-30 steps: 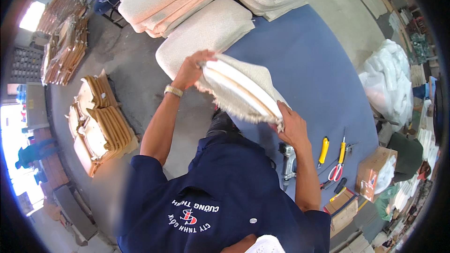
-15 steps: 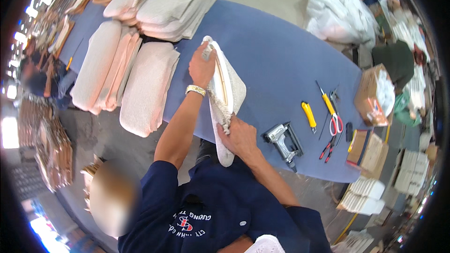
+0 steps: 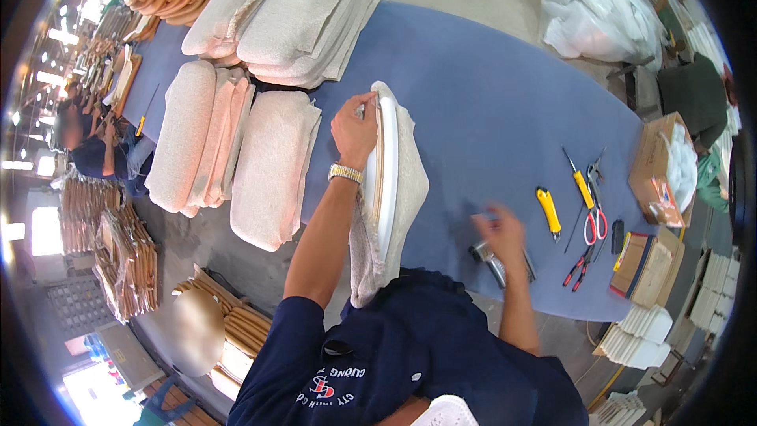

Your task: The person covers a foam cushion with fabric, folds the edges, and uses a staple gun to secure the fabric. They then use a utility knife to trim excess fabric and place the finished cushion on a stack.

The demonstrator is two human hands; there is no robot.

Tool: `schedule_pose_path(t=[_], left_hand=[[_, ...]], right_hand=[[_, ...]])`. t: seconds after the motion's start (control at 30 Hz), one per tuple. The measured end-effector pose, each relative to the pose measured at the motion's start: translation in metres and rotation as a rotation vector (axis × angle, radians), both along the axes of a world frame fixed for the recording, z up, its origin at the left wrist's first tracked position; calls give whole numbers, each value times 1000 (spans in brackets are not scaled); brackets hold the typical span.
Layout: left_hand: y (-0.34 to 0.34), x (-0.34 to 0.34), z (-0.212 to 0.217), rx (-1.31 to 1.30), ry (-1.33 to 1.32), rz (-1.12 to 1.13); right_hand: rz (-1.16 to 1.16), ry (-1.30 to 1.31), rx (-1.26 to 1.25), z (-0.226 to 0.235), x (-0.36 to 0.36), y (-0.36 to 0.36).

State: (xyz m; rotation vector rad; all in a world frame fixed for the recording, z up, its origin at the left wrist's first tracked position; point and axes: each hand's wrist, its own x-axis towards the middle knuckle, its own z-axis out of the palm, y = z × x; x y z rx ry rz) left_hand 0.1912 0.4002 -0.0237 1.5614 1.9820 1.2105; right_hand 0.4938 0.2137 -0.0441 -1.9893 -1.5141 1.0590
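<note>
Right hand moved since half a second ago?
Yes: the right hand left the cushion and went right across the table, toward the staple gun.

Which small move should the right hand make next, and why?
Probably close the right hand around the silver metal staple gun: it appears empty, fingers apart, near that tool, while the left hand holds the curved white-edged panel with beige woven fabric.

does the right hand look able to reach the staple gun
Probably yes: the right hand looks empty and is close to the staple gun, with nothing seen blocking it; the left hand holds the fabric-covered panel off to the left.
</note>
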Motion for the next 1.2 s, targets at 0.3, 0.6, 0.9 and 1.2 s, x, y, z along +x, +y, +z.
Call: schedule_pose_path(t=[0.3, 0.6, 0.9, 1.2], left_hand=[[8, 22, -4, 70, -27, -51], [14, 32, 9, -56, 82, -15], [18, 19, -6, 0, 38, -29], [11, 24, -1, -15, 9, -69]], right_hand=[[-185, -590, 7, -129, 189, -1], [-296, 44, 336, -34, 106, 90], [-167, 1157, 516, 56, -96, 170], [-141, 689, 799, 19, -145, 174]])
